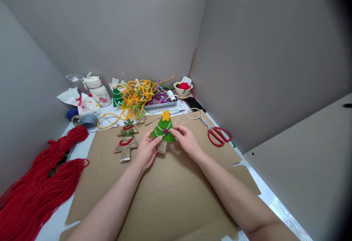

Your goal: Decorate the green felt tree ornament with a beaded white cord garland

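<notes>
A green felt Christmas tree [161, 128] is held up above the cardboard, with a yellow star-like top, pale stitched garlands, a small cluster of dark red and purple beads and a twine-wrapped trunk. My left hand [147, 148] grips its lower left side, thumb across the front. At its right edge my right hand [187, 140] pinches the felt near the beads, thumb on the front; the fingers behind are hidden. Left of my hands lies a twine-wrapped tree [126, 146] with red beads and a green bow, partly overlapping a similar one behind it.
Cardboard [165, 197] covers the white table. Red-handled scissors [218, 135] lie at right, red yarn [46, 175] at left. Along the back stand a white bottle [99, 92], tangled yellow yarn [139, 94], a metal bead tray [162, 104] and a bowl [183, 92]. Grey walls enclose the table.
</notes>
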The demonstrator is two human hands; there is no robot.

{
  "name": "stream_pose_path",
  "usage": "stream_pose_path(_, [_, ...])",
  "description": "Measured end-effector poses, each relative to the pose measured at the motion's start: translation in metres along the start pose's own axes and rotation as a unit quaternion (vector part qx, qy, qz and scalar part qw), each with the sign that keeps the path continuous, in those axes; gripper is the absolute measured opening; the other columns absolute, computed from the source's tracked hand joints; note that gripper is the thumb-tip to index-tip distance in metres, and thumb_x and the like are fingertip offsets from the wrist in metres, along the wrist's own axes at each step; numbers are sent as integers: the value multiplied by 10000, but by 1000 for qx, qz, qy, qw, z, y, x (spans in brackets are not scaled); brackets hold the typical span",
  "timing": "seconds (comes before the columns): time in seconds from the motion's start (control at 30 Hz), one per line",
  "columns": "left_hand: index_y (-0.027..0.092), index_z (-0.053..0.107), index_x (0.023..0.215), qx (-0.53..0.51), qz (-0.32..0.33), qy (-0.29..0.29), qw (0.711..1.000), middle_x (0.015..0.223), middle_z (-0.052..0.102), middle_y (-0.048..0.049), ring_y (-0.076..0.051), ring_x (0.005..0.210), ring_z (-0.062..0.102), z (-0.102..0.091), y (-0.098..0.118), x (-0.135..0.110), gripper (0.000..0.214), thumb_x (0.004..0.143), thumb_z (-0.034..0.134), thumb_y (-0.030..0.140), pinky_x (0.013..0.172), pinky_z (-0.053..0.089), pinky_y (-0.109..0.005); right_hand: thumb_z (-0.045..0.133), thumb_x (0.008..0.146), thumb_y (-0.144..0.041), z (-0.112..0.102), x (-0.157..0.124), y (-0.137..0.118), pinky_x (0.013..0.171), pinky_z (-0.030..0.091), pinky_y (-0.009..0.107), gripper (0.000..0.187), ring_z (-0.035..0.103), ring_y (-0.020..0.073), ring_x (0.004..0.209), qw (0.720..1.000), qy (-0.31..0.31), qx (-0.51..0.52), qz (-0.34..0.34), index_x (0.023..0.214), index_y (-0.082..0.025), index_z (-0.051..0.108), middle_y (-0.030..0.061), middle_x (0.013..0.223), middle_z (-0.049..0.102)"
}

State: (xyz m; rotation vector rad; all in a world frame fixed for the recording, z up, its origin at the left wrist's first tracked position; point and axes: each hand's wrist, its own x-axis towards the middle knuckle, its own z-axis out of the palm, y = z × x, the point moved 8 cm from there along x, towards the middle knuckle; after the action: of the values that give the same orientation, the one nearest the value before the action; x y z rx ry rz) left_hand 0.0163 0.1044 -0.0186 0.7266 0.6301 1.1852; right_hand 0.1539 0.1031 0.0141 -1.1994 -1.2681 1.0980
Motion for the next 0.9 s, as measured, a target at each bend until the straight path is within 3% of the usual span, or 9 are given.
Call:
stream_pose_path(0.3, [180, 582, 1039, 8, 5, 9, 1000, 970, 694, -40, -136, 842, 652, -1, 1, 0, 402, 672, 744, 149, 790, 497, -244, 661, 700, -434, -2, -1, -1, 519, 338, 213, 313, 404, 85, 525, 1000, 22, 14, 8, 799, -139, 631, -31, 579, 498])
stream_pose_path(0.5, [197, 570, 1070, -6, -3, 0, 1000, 993, 689, -37, -144, 867, 653, 0, 4, -1, 429, 679, 741, 151, 816, 506, -264, 605, 778, -412, -4, -2, -6, 633, 426, 239, 332, 533, 136, 681, 999, 12, 38, -18, 1005, -174, 654, 17, 726, 610])
stream_pose_path(0.9, [186, 573, 1054, 25, 17, -4, 1000, 996, 686, -42, -135, 877, 642, 2, 4, 1, 401, 688, 734, 156, 836, 482, -256, 658, 739, -404, -2, -2, 1, 531, 349, 213, 314, 414, 89, 547, 999, 20, 29, -23, 909, -141, 679, -10, 627, 529])
